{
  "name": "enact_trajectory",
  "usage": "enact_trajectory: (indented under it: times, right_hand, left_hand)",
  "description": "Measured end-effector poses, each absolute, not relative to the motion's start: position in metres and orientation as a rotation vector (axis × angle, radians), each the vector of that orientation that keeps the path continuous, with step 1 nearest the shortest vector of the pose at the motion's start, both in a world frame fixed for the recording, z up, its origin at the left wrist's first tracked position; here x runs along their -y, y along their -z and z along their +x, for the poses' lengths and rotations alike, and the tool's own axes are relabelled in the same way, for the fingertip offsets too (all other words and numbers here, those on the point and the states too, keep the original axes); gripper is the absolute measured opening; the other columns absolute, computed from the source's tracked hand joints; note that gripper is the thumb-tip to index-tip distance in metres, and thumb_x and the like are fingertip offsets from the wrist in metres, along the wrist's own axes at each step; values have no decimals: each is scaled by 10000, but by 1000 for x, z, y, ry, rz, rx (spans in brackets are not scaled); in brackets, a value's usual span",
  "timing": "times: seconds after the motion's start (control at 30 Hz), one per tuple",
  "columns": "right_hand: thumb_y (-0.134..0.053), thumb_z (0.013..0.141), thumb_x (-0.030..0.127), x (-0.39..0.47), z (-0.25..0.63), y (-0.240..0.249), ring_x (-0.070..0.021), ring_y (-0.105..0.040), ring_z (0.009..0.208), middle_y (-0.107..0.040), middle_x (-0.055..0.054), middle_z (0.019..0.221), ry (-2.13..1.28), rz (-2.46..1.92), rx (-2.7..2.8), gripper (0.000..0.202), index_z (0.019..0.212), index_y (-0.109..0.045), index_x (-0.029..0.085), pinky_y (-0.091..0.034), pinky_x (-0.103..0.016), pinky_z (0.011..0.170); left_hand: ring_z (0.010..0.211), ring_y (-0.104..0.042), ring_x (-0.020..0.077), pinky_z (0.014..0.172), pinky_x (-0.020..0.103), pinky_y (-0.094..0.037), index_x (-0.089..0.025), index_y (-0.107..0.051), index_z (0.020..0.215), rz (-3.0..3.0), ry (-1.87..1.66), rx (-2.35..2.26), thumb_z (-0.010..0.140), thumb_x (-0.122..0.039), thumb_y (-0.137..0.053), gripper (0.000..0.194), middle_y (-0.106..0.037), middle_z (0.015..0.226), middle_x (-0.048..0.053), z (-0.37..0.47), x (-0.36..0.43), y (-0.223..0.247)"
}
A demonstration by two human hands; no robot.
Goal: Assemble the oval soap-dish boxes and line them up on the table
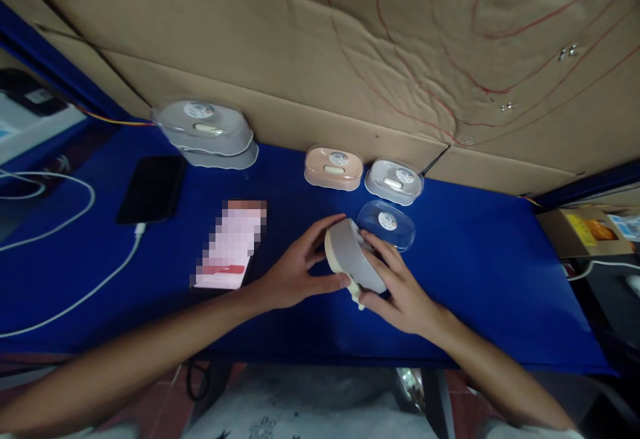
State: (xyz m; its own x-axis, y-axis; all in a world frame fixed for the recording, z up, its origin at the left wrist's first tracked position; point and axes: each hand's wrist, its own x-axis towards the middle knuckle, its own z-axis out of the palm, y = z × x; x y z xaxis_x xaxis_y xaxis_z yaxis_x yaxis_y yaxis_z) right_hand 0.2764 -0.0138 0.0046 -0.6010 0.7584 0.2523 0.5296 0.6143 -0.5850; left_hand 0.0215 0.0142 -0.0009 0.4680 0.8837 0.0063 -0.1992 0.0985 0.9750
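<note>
Both hands hold a grey oval box with a cream edge, tilted up on its side above the blue table. My left hand grips its left side, thumb on the cream edge. My right hand wraps round its right side, with the fingers over the grey part and the thumb low on the edge. Just behind lies a clear oval lid with a round white sticker. Farther back sit a pink box and a grey box, both under clear lids.
Stacked grey boxes stand at the back left. A black phone with a white cable and a lit phone lie on the blue table. Cardboard rises behind; an open carton is at right.
</note>
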Motion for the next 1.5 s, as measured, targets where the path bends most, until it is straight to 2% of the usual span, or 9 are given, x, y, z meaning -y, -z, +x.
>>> enact_trajectory:
  times: [0.3,0.43,0.57,0.7,0.77,0.87,1.17,1.37,1.5]
  right_hand:
    - [-592,1048,562,12,277,-9,-367,-363,1588,-309,-126,1756,-641,-912,2462,814,1724,-206,323,-427,-575,1243]
    - [-538,1030,672,-19,301,3,-407,-353,1582,-372,-92,1727,-431,-1189,2314,717,1667,-362,394,-312,-686,1256]
    - [-633,983,672,-34,314,12,-456,-350,1572,-412,-135,1702,-425,-1494,2198,741,1625,-446,352,-281,-768,1221]
    - [-416,1111,566,-12,297,0,-321,-391,1585,-378,-76,1730,-807,-1228,2032,644,1702,-235,386,-346,-602,1287]
    - [-469,1093,572,1,287,-6,-319,-322,1621,-306,-56,1763,-888,-1100,2087,701,1712,-189,400,-333,-561,1310]
    - [-592,1049,558,10,280,-9,-339,-239,1649,-263,-64,1767,-868,-1043,2173,787,1711,-198,399,-313,-562,1321]
    - [-675,975,630,4,283,3,-384,-310,1609,-303,-145,1702,-874,-1030,2195,895,1698,-223,356,-385,-593,1276]
    - [-529,1051,625,9,281,5,-369,-204,1650,-222,-130,1749,-841,-1026,2166,832,1720,-118,350,-324,-611,1305]
    - [-629,1019,582,8,282,6,-380,-232,1639,-216,-143,1739,-844,-1038,2196,876,1710,-144,350,-344,-612,1296]
  left_hand:
    - [1479,-514,361,1200,530,-486,-374,-515,1523,1190,-941,-757,776,-328,-946,863,-531,1590,87,24,-12,1]
    - [1373,-586,346,1182,540,-490,-343,-549,1465,1130,-898,-789,763,-361,-949,808,-589,1463,81,24,-15,-2]
    - [1339,-594,339,1172,552,-485,-333,-547,1447,1098,-875,-810,767,-357,-939,786,-596,1408,74,23,-18,-4]
    - [1383,-567,336,1183,544,-479,-350,-529,1445,1101,-920,-793,755,-321,-952,810,-579,1453,70,24,-16,-5]
    - [1417,-547,338,1190,536,-477,-361,-525,1452,1115,-938,-767,751,-305,-958,826,-567,1499,74,25,-14,-5]
    - [1460,-519,349,1205,535,-468,-371,-522,1482,1147,-940,-725,747,-287,-963,862,-522,1581,84,25,-13,-4]
    - [1477,-521,369,1232,535,-447,-397,-513,1518,1190,-881,-716,753,-286,-960,893,-497,1628,84,22,-11,-4]
    - [1436,-559,355,1207,544,-470,-359,-488,1525,1177,-951,-790,769,-333,-951,886,-560,1562,101,26,-9,0]
    - [1454,-547,369,1223,553,-447,-354,-501,1520,1197,-916,-773,759,-332,-955,886,-529,1601,102,24,-12,-3]
